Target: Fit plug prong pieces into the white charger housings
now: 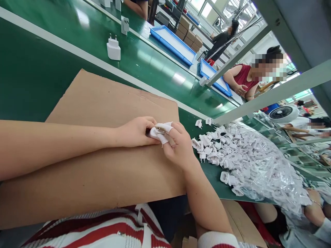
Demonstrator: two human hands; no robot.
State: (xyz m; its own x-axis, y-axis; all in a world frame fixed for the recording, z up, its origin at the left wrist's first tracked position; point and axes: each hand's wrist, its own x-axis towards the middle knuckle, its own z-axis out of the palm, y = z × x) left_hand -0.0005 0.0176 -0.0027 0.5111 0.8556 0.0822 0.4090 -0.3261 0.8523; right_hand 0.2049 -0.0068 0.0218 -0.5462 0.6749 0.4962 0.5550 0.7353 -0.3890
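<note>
Above a brown cardboard sheet, my left hand is closed on a small white plastic plug housing, mostly covered by fingers. My right hand meets it from the other side, its thumb and fingertips wrapped in white finger covers and pinched against the same piece. To the right of that hand spreads a heap of white plug housings, some with two pins showing.
Clear plastic bags lie over the heap. A white charger stands pins up on the green belt. Blue trays sit beyond it. A metal frame slants across the right. Co-workers sit nearby, one sleeve close at lower right.
</note>
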